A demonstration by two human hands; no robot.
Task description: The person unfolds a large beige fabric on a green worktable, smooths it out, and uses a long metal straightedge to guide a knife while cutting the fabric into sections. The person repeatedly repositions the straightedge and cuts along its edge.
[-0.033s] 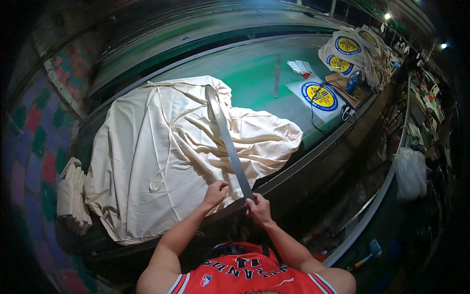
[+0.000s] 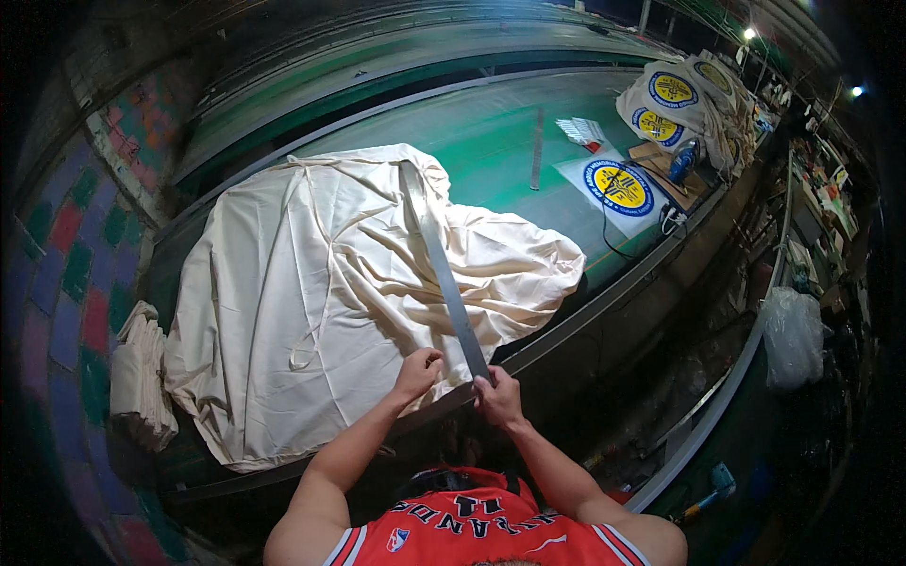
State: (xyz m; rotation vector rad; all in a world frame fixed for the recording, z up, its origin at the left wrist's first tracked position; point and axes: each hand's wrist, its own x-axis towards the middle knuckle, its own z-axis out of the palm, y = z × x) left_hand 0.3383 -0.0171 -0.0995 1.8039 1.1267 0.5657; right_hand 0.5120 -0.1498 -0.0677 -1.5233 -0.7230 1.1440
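A large cream cloth (image 2: 274, 311) with a drawstring-like cord lies spread and rumpled over the green table. Across it slants a long flat grey metal strip (image 2: 444, 274), like a straightedge, its far end up among the folds. My right hand (image 2: 498, 398) is closed around the strip's near end at the table's front edge. Just left of it, my left hand (image 2: 418, 374) rests on the cloth's near edge with its fingers curled closed. Whether those fingers pinch a fold of cloth is hidden.
A folded stack of cream cloth (image 2: 140, 377) sits at the table's left end. Farther right on the green table (image 2: 495, 127) lie a thin ruler (image 2: 537, 151), a printed round emblem sheet (image 2: 618, 189), a blue bottle-like object (image 2: 683, 160) and printed bags (image 2: 672, 90). A plastic bag (image 2: 793, 338) hangs at right.
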